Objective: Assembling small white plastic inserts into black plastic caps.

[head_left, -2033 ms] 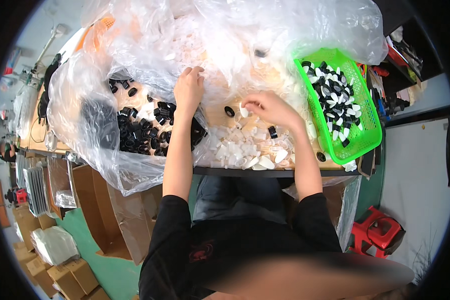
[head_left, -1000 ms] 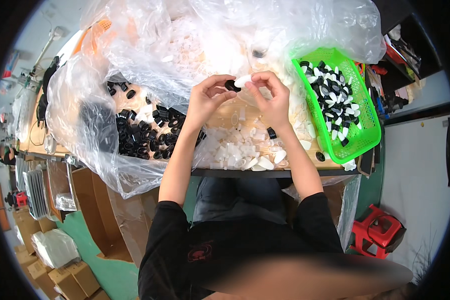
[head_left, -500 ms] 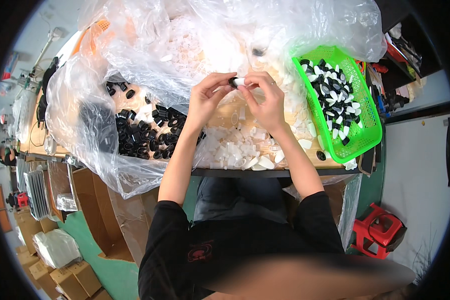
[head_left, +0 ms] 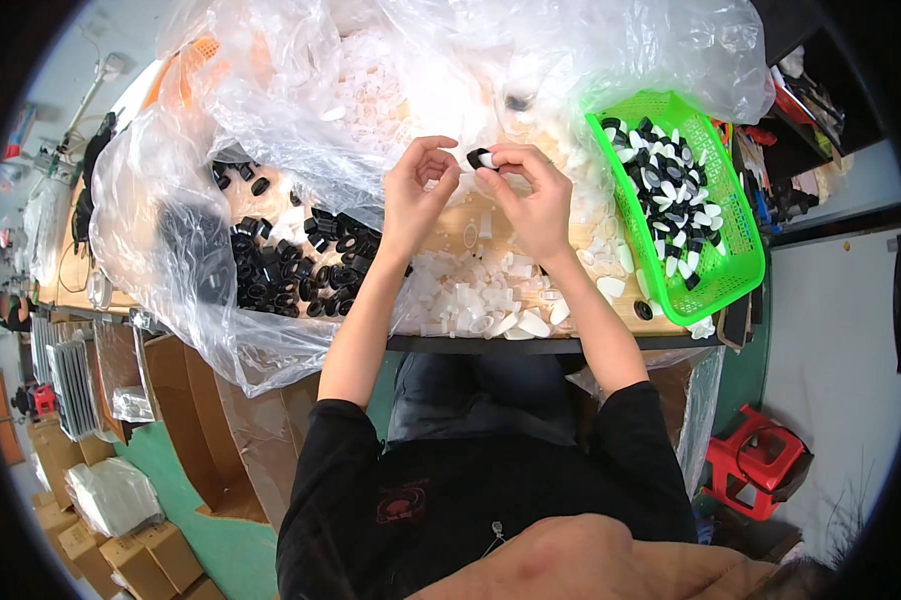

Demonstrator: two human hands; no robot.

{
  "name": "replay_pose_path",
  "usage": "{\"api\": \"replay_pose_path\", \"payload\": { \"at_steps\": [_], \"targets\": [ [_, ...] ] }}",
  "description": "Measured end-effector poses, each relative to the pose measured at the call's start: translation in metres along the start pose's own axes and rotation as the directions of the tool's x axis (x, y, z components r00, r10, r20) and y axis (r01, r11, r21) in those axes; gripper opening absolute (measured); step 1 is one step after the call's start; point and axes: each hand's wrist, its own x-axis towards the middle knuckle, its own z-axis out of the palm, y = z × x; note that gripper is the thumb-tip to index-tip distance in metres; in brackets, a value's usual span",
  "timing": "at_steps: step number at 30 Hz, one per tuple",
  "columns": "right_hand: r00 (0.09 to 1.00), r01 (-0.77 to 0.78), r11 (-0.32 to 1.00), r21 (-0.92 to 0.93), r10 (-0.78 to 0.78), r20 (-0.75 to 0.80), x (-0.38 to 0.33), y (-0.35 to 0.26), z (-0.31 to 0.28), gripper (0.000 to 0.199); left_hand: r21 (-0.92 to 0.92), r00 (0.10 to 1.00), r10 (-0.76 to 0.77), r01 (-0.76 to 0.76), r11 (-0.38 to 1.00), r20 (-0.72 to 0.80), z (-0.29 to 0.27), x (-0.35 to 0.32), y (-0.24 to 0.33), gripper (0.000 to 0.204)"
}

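My right hand [head_left: 533, 195] pinches a small black-and-white plastic piece [head_left: 480, 159] between thumb and fingertips above the table. Its black ring-like end points toward my left hand [head_left: 417, 196], and the white end sits in the fingertips. The left hand is just left of the piece and does not touch it; its thumb and forefinger are apart, with nothing visible between them. Black plastic rings [head_left: 286, 275] lie heaped beside my left forearm. Below my hands, loose white plastic pieces [head_left: 466, 300] are scattered on the wooden table [head_left: 441, 237].
A green basket [head_left: 754, 240] at the right holds many black-and-white pieces. Clear plastic sheeting [head_left: 136, 215] covers the table's left and far parts. One black ring [head_left: 643, 310] lies by the near edge. A red stool [head_left: 756, 455] stands at the lower right.
My left hand has let go of the piece and its fingers have spread. The piece stays in my right hand, with more of its black end now showing.
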Motion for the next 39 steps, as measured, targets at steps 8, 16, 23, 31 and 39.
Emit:
{"api": "replay_pose_path", "payload": {
  "at_steps": [8,16,23,31,39],
  "targets": [
    [0.958,-0.285,0.879,0.382,0.267,0.1,0.001,0.003,-0.004,0.017,-0.131,0.976,-0.187,0.201,0.971,0.113,-0.006,0.002,0.005,0.012],
    [0.873,-0.487,0.744,0.457,0.429,0.231,0.006,0.004,-0.007,0.022,-0.279,0.983,-0.127,0.16,0.947,0.131,-0.002,-0.001,0.009,0.006],
    [0.872,-0.489,0.755,0.437,0.429,0.235,0.007,0.009,-0.009,0.02,-0.31,0.986,-0.123,0.152,0.939,0.113,-0.003,-0.002,0.01,0.007],
    [0.888,-0.46,0.761,0.458,0.373,0.27,0.008,0.016,-0.012,0.019,-0.32,0.952,-0.281,0.305,0.897,0.12,-0.004,0.0,0.02,0.014],
    [0.892,-0.43,0.822,0.374,0.322,0.318,0.007,0.008,-0.011,0.018,-0.274,0.967,-0.158,0.211,0.938,0.202,-0.003,0.0,0.013,0.017]
  ]
}}
